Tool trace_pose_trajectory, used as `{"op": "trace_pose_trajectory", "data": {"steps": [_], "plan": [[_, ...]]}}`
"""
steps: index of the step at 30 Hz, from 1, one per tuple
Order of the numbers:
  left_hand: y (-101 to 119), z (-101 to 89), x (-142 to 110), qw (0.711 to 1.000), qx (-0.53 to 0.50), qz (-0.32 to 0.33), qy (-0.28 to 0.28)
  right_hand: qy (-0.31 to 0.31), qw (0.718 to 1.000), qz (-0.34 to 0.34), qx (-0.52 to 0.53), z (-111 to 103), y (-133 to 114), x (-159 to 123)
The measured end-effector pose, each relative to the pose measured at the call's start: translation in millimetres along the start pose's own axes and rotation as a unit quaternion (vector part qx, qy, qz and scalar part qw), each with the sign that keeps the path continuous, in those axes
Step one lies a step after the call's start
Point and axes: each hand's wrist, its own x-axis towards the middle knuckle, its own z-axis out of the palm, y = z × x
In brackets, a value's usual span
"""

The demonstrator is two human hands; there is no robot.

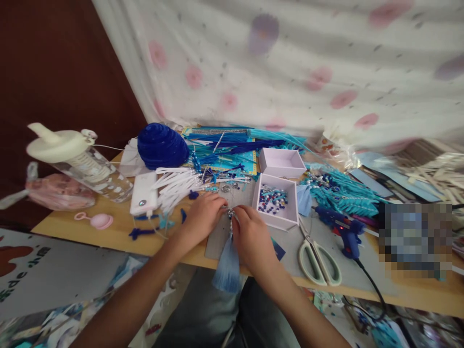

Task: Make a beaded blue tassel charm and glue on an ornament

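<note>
Both hands meet at the front middle of the table over a light-blue tassel (227, 270) topped by a short string of beads. My left hand (205, 215) is closed, its fingertips pinching at the top of the beads. My right hand (252, 237) is closed around the beaded part from the other side, and its fingers hide some of it. The tassel's threads hang over the table's front edge. Just right of my hands stands a white box of beads (258, 195), holding small blue, white and red pieces. A second white box (282, 169) is behind it.
Scissors (308, 251) and a blue glue gun (342, 229) with a cord lie at right. Turquoise fuzzy stems (348, 193) are behind them. At left are a white power bank (144, 193), white stems (177, 186), a blue yarn roll (162, 145) and a tilted bottle (97, 169).
</note>
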Motion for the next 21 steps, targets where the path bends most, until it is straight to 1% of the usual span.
{"op": "trace_pose_trajectory", "data": {"steps": [2, 4, 7, 9, 10, 12, 14, 17, 19, 21], "plan": [[4.1, -2.9, 2.9, 1.0, -0.023, -0.012, -0.001, 0.023, 0.999, 0.025, 0.024, 6.0, 1.6, 11.4], [5.6, -3.6, 5.1, 0.999, -0.042, -0.016, 0.004, 0.051, 0.995, 0.057, 0.067, 6.4, 4.0, 21.0], [1.1, -1.4, 5.7, 0.999, -0.046, -0.012, 0.015, 0.091, 0.984, 0.089, 0.123, -1.8, 7.2, 26.6], [-3.2, 0.0, 3.2, 0.999, -0.045, -0.014, 0.022, 0.108, 0.983, 0.091, 0.117, -9.5, 7.6, 21.5], [-4.4, 0.4, 0.8, 0.998, -0.044, -0.019, 0.027, 0.105, 0.985, 0.086, 0.103, -12.8, 7.1, 16.2], [-3.0, 1.0, -6.3, 0.997, -0.046, -0.042, 0.041, 0.075, 0.993, 0.065, 0.064, -16.5, 4.4, 1.4], [3.6, 2.9, -15.8, 0.995, -0.048, -0.076, 0.047, 0.057, 0.997, 0.036, 0.027, -16.3, 0.2, -15.6], [17.3, 9.8, -29.8, 0.991, -0.052, -0.114, 0.039, 0.043, 0.998, 0.036, -0.012, -10.6, -6.2, -35.1], [23.6, 14.7, -35.4, 0.99, -0.058, -0.125, 0.042, 0.038, 0.998, 0.038, -0.015, -5.6, -8.7, -40.0], [25.6, 16.2, -36.2, 0.989, -0.059, -0.127, 0.053, 0.045, 0.998, 0.042, -0.008, -1.3, -9.0, -38.6]]}}
